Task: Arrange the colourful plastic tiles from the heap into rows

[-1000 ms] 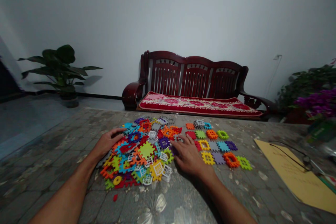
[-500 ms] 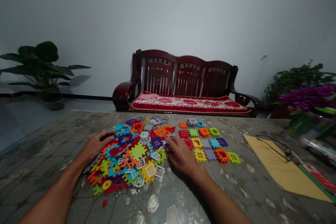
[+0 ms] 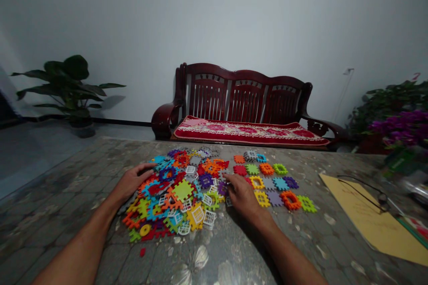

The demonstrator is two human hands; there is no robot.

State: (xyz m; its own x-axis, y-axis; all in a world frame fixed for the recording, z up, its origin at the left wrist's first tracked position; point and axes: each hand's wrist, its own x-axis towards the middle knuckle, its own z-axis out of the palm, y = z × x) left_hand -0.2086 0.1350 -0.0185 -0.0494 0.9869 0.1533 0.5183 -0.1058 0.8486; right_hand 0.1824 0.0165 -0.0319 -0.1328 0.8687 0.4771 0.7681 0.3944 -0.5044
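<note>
A heap of colourful plastic interlocking tiles [image 3: 183, 190] lies on the table, with white window-shaped pieces [image 3: 197, 214] scattered over it. At the heap's left edge rests my left hand [image 3: 133, 181], its fingers stretched over the tiles and holding nothing visible. My right hand [image 3: 243, 196] is at the heap's right edge, index finger extended and the other fingers partly hidden under the palm. I see nothing held in it. A purple tile [image 3: 222, 188] lies by its fingertips. Just right of this hand, square tiles form rows, including a yellow window tile [image 3: 261, 199] and a purple-grey tile [image 3: 275, 198].
A yellow envelope-like sheet [image 3: 374, 222] with glasses [image 3: 381, 198] on it lies at the right. Purple flowers [image 3: 401, 127] stand beyond. A small red piece [image 3: 142, 252] sits near the front. Behind the table is a wooden bench [image 3: 247, 98].
The view has turned slightly left, shifting everything rightward. My right hand has drawn a little right, showing more of the purple tile. My left hand stays at the heap's edge.
</note>
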